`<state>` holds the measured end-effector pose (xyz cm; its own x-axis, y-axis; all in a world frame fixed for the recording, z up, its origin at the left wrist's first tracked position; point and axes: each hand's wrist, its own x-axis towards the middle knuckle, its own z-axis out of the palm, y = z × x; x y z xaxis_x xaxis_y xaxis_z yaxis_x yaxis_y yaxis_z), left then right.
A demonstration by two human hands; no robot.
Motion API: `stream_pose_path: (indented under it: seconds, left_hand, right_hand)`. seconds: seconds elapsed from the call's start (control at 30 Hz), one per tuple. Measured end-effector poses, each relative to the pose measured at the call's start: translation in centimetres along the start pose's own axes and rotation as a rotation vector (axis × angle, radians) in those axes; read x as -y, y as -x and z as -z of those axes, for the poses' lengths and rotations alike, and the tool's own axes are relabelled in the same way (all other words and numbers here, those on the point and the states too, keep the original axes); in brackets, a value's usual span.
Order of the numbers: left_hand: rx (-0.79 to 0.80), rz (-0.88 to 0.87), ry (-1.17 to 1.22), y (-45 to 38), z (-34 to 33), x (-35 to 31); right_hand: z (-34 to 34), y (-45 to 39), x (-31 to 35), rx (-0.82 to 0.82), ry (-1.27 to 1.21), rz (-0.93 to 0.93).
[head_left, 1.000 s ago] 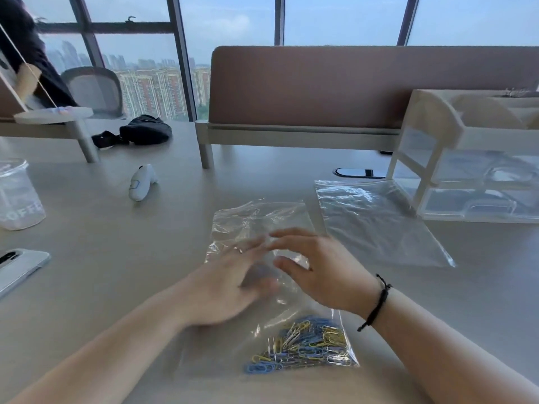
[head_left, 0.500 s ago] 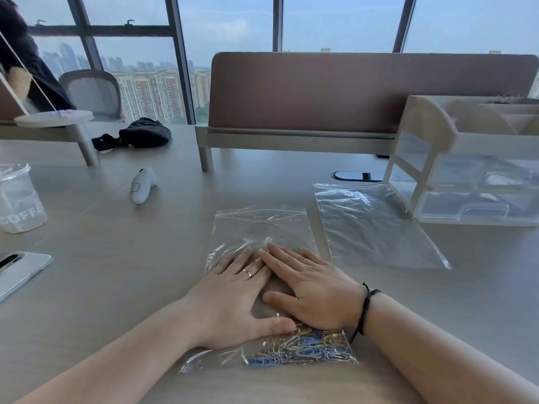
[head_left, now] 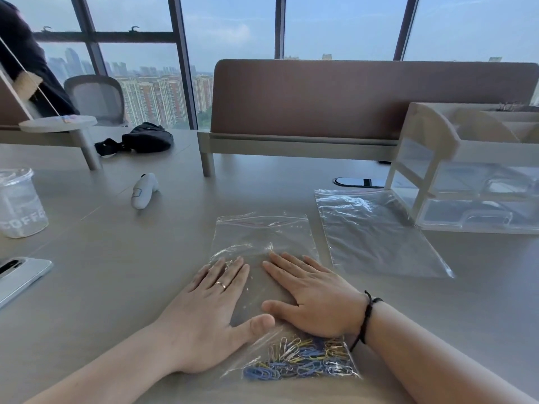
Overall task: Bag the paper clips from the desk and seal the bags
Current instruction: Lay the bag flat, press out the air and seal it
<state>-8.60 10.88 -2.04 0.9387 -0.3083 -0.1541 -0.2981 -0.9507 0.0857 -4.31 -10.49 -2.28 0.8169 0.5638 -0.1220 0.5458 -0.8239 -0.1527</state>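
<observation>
A clear zip bag (head_left: 262, 231) lies flat on the desk in front of me, its zip strip at the far end. Blue, yellow and silver paper clips (head_left: 300, 361) are heaped inside its near end. My left hand (head_left: 210, 313) lies palm down on the bag's left half, fingers spread, a ring on one finger. My right hand (head_left: 312, 295) lies palm down on the right half, a black cord on its wrist. Both press the plastic flat and grip nothing. A second clear bag (head_left: 376, 234) lies flat to the right with nothing visible inside.
A white and clear drawer organiser (head_left: 472, 170) stands at the right. A white handheld device (head_left: 144, 191) lies at the back left, a plastic coffee cup (head_left: 20, 202) and a phone (head_left: 20, 278) at the left edge. A brown divider panel (head_left: 350, 97) closes the back.
My hands dropped from hovering over the bag to lying flat on it, then slid slightly apart. The bag has flattened out under them.
</observation>
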Motion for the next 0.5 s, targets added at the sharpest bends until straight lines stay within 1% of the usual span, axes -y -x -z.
stream_pose_path:
  seconds: [0.07,0.13,0.2,0.27,0.37,0.5]
  left_hand:
    - [-0.043,0.04,0.059,-0.9,0.5,-0.3]
    - [-0.118,0.056,0.134,-2.8,1.3,-0.7]
    - [-0.171,0.025,0.213,-5.5,1.9,-1.2]
    - [-0.175,-0.017,0.265,-8.1,2.2,-1.6]
    - [-0.171,-0.017,0.216,-10.4,1.2,-1.4]
    - [-0.141,0.02,0.168,-10.8,0.7,-0.2]
  right_hand:
    - [0.0,0.0,0.0,-0.004,0.004,0.004]
    - [-0.1,0.0,0.0,-0.019,0.002,0.015]
    - [-0.2,-0.1,0.0,-0.049,0.01,0.036]
    - [-0.4,-0.2,-0.1,-0.069,0.009,0.046]
    - [-0.4,-0.2,-0.1,-0.073,-0.004,0.044]
    - [-0.1,-0.1,-0.1,-0.057,-0.001,0.033]
